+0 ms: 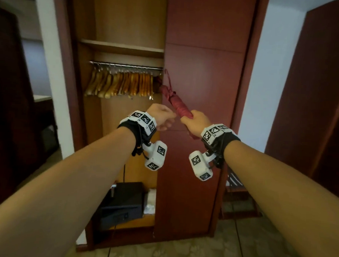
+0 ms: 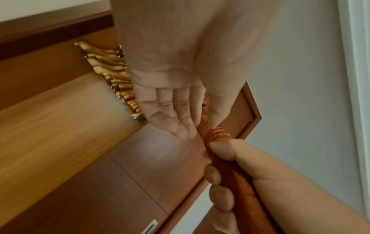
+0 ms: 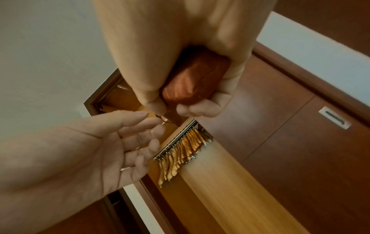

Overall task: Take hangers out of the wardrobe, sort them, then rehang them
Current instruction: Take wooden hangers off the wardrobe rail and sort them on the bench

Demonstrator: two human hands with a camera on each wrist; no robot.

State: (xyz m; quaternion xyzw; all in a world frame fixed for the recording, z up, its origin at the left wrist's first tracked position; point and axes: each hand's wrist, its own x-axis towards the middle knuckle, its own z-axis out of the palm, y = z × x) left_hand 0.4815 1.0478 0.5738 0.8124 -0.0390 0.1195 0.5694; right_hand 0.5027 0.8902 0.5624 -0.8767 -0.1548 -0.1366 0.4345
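Note:
Several wooden hangers (image 1: pixel 120 84) hang close together on the metal rail (image 1: pixel 126 65) in the wardrobe's open left half. A folded red umbrella (image 1: pixel 178 104) hangs by its strap from the rail's right end and slants down to my right hand (image 1: pixel 192 121), which grips its lower part. From the right wrist view the umbrella (image 3: pixel 190 83) fills that fist (image 3: pixel 180 107). My left hand (image 1: pixel 165 117) hovers just left of the umbrella, fingers relaxed and spread (image 3: pixel 152 134), holding nothing. The left wrist view shows its thumb close to the umbrella (image 2: pixel 220 136); contact is unclear.
The wardrobe's right half is covered by a closed red-brown door (image 1: pixel 198 168). A shelf (image 1: pixel 121 47) sits above the rail. On the wardrobe floor stand a black safe (image 1: pixel 122 202) and a white packet (image 1: pixel 151 201). A dark door (image 1: pixel 321 96) stands at the right.

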